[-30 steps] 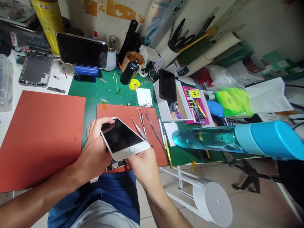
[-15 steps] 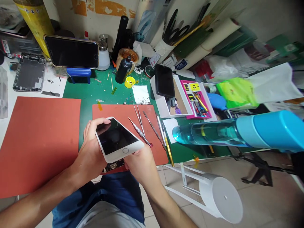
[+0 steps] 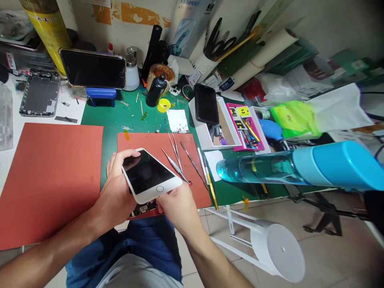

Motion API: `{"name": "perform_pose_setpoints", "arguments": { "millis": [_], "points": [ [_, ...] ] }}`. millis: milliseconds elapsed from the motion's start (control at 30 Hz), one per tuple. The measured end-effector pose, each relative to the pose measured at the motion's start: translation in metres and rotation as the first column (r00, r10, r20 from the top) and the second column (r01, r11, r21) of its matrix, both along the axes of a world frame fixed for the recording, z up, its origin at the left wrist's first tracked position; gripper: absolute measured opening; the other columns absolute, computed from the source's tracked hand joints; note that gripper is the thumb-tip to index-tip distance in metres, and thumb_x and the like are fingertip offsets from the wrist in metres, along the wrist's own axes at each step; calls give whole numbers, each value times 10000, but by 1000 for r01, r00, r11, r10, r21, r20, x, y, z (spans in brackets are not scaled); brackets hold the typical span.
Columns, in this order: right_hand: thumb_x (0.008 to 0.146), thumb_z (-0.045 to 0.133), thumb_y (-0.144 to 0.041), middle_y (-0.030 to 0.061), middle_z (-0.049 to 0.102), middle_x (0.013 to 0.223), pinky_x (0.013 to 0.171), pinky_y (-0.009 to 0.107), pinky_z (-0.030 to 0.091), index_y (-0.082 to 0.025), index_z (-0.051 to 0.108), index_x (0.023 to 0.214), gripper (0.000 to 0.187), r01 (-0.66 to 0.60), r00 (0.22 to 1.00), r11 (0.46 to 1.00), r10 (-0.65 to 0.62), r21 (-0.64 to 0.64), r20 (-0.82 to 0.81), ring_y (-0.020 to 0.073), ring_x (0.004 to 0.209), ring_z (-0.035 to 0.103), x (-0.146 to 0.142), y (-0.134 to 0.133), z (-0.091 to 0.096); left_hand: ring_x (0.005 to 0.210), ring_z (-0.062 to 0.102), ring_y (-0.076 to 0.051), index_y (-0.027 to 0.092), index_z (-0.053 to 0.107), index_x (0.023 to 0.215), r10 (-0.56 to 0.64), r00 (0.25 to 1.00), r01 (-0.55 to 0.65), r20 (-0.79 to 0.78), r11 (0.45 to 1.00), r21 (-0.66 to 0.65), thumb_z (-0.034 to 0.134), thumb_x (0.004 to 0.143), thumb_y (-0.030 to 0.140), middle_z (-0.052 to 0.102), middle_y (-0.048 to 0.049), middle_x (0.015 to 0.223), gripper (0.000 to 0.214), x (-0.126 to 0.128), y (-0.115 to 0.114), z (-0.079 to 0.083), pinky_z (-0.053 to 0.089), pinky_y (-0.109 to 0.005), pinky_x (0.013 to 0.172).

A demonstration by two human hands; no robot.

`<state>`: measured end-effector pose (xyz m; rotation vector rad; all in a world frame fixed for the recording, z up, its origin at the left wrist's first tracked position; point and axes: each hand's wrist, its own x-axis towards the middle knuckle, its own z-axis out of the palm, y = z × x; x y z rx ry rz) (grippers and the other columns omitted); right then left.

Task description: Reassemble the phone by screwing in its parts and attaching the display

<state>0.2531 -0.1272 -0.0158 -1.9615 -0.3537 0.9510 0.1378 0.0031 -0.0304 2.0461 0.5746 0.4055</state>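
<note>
Between my hands is a white-framed phone screen point(image 3: 151, 173) with a round home button, tilted up above the near edge of a reddish mat point(image 3: 198, 160). My left hand point(image 3: 118, 192) grips its left side, thumb over the top left corner. At the lower right corner, my right hand point(image 3: 177, 202) is closed on the screen's edge, its fingertips partly hidden underneath. Below the screen shows part of an exposed phone interior point(image 3: 144, 208). Tweezers point(image 3: 175, 149), a silver pen-like tool point(image 3: 175, 166) and a thin metal pick point(image 3: 192, 160) lie to the right.
A larger reddish mat point(image 3: 54, 180) covers the left side. A blue water bottle point(image 3: 270, 166) lies across the right of the table, above a white stool point(image 3: 285, 250). Behind stand a phone on a blue stand point(image 3: 101, 93), a black dropper bottle point(image 3: 156, 91) and a white box point(image 3: 207, 138).
The view has shifted very slightly. Both hands keep the same hold on the phone screen, which stays in nearly the same position.
</note>
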Motion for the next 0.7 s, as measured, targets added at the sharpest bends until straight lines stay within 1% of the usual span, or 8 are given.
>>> {"name": "perform_pose_setpoints", "arguments": {
  "millis": [67,133,233,333,433,533,600,700],
  "points": [
    [724,617,-359,-103,399,448,465,253,292,-275,460,673,185,3,1000,1000,-3,5,-15,111,426,373,1,1,1,1381,586,-312,259,684,1195,-36,999,36,5,999,15,693,969,319,458,-123,1555,233,-1,1,-2,479,-548,1233],
    [706,621,-341,-99,418,446,457,249,282,-279,436,661,201,1,1000,1000,-1,3,-20,111,422,392,2,1,1,1378,596,-307,251,687,1176,-61,998,61,8,997,40,654,993,294,445,-128,1557,191,-2,2,-3,470,-557,1243],
    [686,622,-307,-95,449,453,461,243,299,-274,439,658,188,-14,1000,1000,14,-7,-6,113,432,423,2,1,-1,1376,598,-313,238,677,1186,-61,998,62,-5,995,77,621,990,235,456,-134,1557,204,-3,2,-6,440,-588,1266],
    [685,639,-288,-91,485,459,471,238,341,-261,500,684,141,-27,1000,1000,27,-13,5,123,442,481,4,-1,-2,1403,589,-310,248,665,1241,-30,999,29,12,998,58,578,988,172,476,-120,1556,278,-3,1,-8,438,-584,1271],
    [705,656,-291,-89,511,442,458,239,379,-254,558,739,110,-26,996,999,28,27,-80,135,419,507,5,-3,-2,1432,581,-294,258,607,1366,-10,998,10,54,1000,7,571,986,146,497,-118,1550,397,-3,0,-10,467,-541,1258],
    [714,682,-290,-76,537,428,430,235,384,-252,571,754,124,2,984,996,14,89,-179,133,394,493,5,-5,-4,1440,557,-296,234,618,1323,-5,996,3,84,1000,24,591,981,169,535,-121,1522,348,-3,1,-10,477,-516,1250],
    [730,728,-301,-73,545,441,419,227,381,-249,569,746,168,21,983,993,0,114,-185,121,389,486,4,-5,-6,1426,557,-298,229,631,1282,23,994,-27,106,999,40,601,971,177,582,-111,1482,317,-2,3,-8,479,-517,1244],
    [768,809,-372,-75,562,498,406,217,380,-233,596,759,255,39,986,989,-15,144,-164,97,383,477,2,-4,-9,1363,612,-293,240,620,1310,77,988,-81,131,996,23,584,943,143,645,-91,1405,382,-1,5,-5,501,-534,1217]
  ]
}}
